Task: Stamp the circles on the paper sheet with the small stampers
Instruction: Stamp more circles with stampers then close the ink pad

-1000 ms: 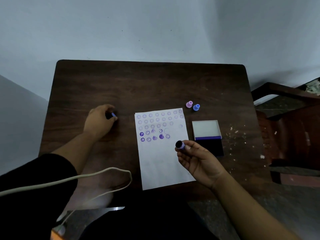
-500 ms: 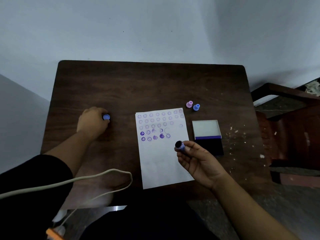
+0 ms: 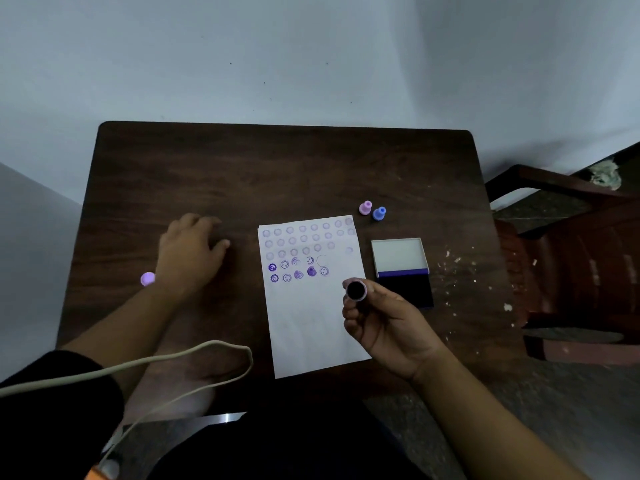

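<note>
A white paper sheet (image 3: 311, 317) with rows of printed circles lies on the dark wooden table (image 3: 277, 174); several circles in its lower rows carry purple stamps. My right hand (image 3: 384, 327) holds a small stamper (image 3: 356, 291) above the sheet's right edge, its dark inked face turned up. My left hand (image 3: 188, 252) rests open on the table to the left of the sheet, holding nothing. A small purple piece (image 3: 148, 278) lies on the table by my left wrist. A pink stamper (image 3: 365, 207) and a blue stamper (image 3: 379, 213) stand beyond the sheet's top right corner.
An open ink pad (image 3: 401, 271) with its white lid raised sits right of the sheet. Pale crumbs are scattered near the table's right edge. A wooden chair (image 3: 571, 258) stands to the right. A beige cable (image 3: 156, 362) loops over my left forearm.
My left hand has let go of the small purple piece, which now lies by the wrist, and has spread open on the table. The right hand still holds its stamper.
</note>
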Demonstrator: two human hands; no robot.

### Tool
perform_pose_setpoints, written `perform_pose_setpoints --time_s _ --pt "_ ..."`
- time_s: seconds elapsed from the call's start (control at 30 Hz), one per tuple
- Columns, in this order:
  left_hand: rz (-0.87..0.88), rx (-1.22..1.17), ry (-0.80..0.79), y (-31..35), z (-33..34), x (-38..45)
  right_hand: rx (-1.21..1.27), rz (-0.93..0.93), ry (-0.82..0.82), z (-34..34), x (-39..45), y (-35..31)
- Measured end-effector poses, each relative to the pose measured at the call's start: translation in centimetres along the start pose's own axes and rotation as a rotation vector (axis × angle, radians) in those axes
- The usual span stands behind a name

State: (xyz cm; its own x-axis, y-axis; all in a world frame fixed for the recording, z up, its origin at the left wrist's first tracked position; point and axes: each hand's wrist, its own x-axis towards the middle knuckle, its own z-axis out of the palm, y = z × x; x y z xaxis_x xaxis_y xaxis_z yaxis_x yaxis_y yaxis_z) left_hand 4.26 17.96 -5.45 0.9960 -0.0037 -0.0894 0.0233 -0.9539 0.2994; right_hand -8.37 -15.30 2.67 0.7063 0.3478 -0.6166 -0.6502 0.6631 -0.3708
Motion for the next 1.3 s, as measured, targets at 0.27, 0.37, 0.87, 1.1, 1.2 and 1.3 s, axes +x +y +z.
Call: perform_pose_setpoints --time_s 0.27,0.37,0.87,1.1,1.2,1.3 --pt "0.257 -0.333 -0.219 7.6 1.2 -8.5 0.001 0.069 -0.149 2.7 -0.3 0.7" --pt "0.255 -0.343 -0.292 8.3 1.9 -9.8 -0.003 0.096 -0.153 3.5 -0.1 0.8" --pt "0.269 0.042 -0.367 2.9 5.9 -11.2 -0.156 -0.035 0.112 0.1 1.0 -0.6" --pt "0.27 0.052 -0.333 3.1 6.2 -11.2 -0.778 -0.201 0.597 -6.7 2.4 -4.3" --pt "0.276 0.045 -0.316 3.0 6.3 -11.2 -1.398 -0.221 0.703 -8.2 3.3 -5.0" --pt "0.282 0.043 -0.319 3.0 6.3 -11.2 -1.757 -0.254 0.682 -9.0 3.8 -5.2"
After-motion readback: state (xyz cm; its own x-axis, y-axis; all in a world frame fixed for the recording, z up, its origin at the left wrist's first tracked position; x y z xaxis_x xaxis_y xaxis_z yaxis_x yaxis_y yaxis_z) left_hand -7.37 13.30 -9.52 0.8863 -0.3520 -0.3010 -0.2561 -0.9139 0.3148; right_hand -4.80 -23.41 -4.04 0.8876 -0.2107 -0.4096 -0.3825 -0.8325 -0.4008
